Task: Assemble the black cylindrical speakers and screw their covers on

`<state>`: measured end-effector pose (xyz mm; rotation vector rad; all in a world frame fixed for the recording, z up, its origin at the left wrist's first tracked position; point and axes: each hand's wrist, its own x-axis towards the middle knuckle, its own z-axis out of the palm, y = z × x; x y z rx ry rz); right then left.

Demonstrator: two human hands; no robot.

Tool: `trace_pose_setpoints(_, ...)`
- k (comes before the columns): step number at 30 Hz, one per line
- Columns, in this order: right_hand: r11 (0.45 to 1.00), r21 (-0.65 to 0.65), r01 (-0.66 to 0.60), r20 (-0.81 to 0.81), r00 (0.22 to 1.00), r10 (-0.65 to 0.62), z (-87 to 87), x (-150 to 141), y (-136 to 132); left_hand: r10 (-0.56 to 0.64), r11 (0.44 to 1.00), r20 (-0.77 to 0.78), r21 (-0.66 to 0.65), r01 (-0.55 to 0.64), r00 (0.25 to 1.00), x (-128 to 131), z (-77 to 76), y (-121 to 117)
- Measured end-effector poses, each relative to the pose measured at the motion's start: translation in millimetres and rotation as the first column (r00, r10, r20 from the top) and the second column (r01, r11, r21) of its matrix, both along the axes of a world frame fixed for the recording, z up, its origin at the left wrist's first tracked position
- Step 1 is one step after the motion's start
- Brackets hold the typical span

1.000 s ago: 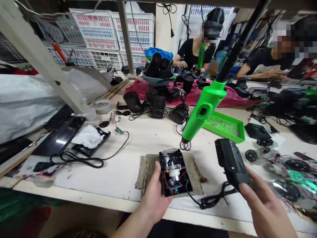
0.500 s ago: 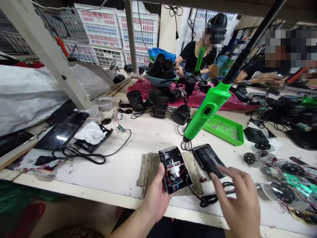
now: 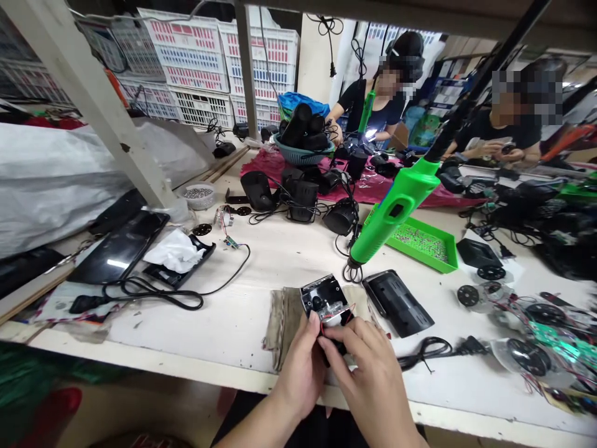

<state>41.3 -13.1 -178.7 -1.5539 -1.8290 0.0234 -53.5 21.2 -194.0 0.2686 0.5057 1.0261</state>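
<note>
My left hand (image 3: 303, 361) is wrapped round an opened black plastic housing (image 3: 321, 292) with a small motor and red wires inside. Over the lower part of that housing, my right hand (image 3: 364, 354) has thumb and forefinger bent together at the wires; what they pinch is hidden. Beneath both lies a folded brown cloth (image 3: 284, 311). A black cover shell (image 3: 398, 303) rests on the table to the right of the housing. Nearer the front, a bundled black power cord (image 3: 426, 353) with a plug lies beside my right hand.
A green electric screwdriver (image 3: 394, 211) hangs above the table, near a green tray (image 3: 429, 246) of small screws. Clear parts with wires (image 3: 536, 336) lie at the right. Black housings (image 3: 301, 196) stand further back. At left are a cord (image 3: 177, 302) and white tissue (image 3: 175, 251). Two people sit opposite.
My right hand has moved left from above the cover shell and cord to the wires in the housing. The left hand still holds the housing.
</note>
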Motion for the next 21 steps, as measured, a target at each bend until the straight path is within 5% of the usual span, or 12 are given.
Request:
trace_pose_setpoints(7, 1.000, -0.012, -0.021, -0.198, 0.980, 0.018, -1.8, 3, -2, 0.057, 0.998, -0.160, 0.002, -0.058, 0.985, 2, -6.8, -3)
trace_pose_setpoints(12, 1.000, 0.012, 0.019, -0.114, 0.993, -0.018, -1.0, 2, 1, 0.064, 0.998, -0.288, 0.023, -0.059, 0.955, 2, -12.2, -3)
trace_pose_setpoints(21, 0.981, 0.080, 0.175, -0.097, 0.981, -0.167, -0.6, 11, 5, 0.050, 0.994, -0.230, -0.081, -0.071, 0.972, 2, -0.3, 2)
